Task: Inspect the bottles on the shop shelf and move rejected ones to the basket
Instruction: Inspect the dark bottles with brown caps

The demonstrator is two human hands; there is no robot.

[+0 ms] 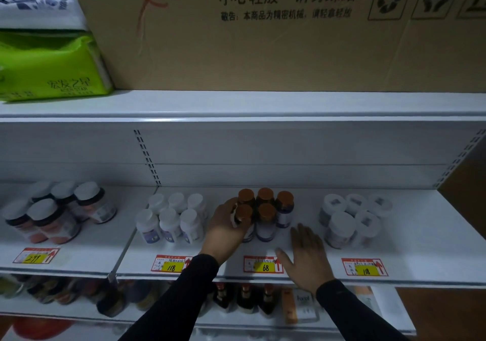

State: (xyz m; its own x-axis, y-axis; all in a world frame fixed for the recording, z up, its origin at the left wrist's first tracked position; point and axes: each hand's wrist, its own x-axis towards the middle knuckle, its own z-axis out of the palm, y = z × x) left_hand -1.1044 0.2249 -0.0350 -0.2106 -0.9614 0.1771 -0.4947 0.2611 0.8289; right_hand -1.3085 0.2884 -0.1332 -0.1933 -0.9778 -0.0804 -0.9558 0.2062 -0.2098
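- Our left hand (226,225) grips the front-left orange-capped bottle (243,215) in its cluster on the shelf (407,238).
- Our right hand (306,255) hovers flat, fingers spread, just right of that cluster.
- We see no basket.

I see five dark bottles with orange caps (265,210) standing upright in a tight cluster on the white shelf (420,235). My left hand (226,226) grips the front-left bottle (243,215) of the cluster.
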